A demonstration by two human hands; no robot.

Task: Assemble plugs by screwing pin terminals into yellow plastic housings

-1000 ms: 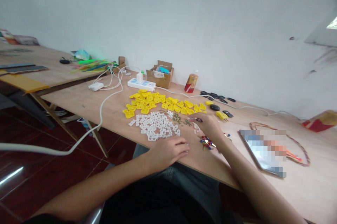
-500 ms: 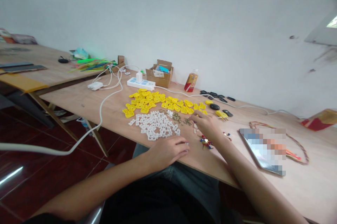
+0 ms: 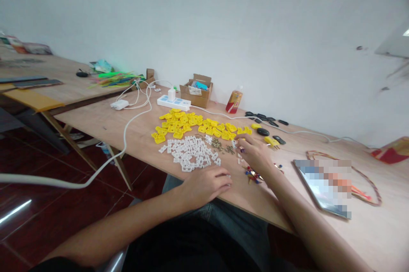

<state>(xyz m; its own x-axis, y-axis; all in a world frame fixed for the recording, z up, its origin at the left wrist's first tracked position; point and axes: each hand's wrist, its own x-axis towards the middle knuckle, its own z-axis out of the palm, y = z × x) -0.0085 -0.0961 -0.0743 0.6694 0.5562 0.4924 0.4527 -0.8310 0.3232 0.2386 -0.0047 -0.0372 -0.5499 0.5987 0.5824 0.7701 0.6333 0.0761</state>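
My left hand (image 3: 209,184) rests at the table's front edge with its fingers curled together; what they hold, if anything, is hidden. Just beyond it lies a heap of small white plastic pieces (image 3: 191,153). My right hand (image 3: 254,152) reaches over the table, palm down, thumb and fingertips drawn together beside a few white bits. Whatever is in that pinch is too small to make out. Left of its fingertips are little piles of brass-coloured screws or fittings (image 3: 217,144). Under the right wrist sit red, blue and metallic parts (image 3: 253,175). Yellow plastic shells (image 3: 179,122) spread behind the white heap.
A white power strip (image 3: 173,102), a cardboard box (image 3: 200,99) and a drink bottle (image 3: 234,100) stand along the back. Black oval pieces (image 3: 263,131) and a yellow plug (image 3: 271,141) lie right of centre. A tablet-like device (image 3: 311,186) is at right. A white cable (image 3: 128,129) hangs across the left.
The view has shifted slightly, so the scene sits a little further right and lower. My right fingertips have moved slightly away from the brass pile. The left hand keeps its place and its curled pose.
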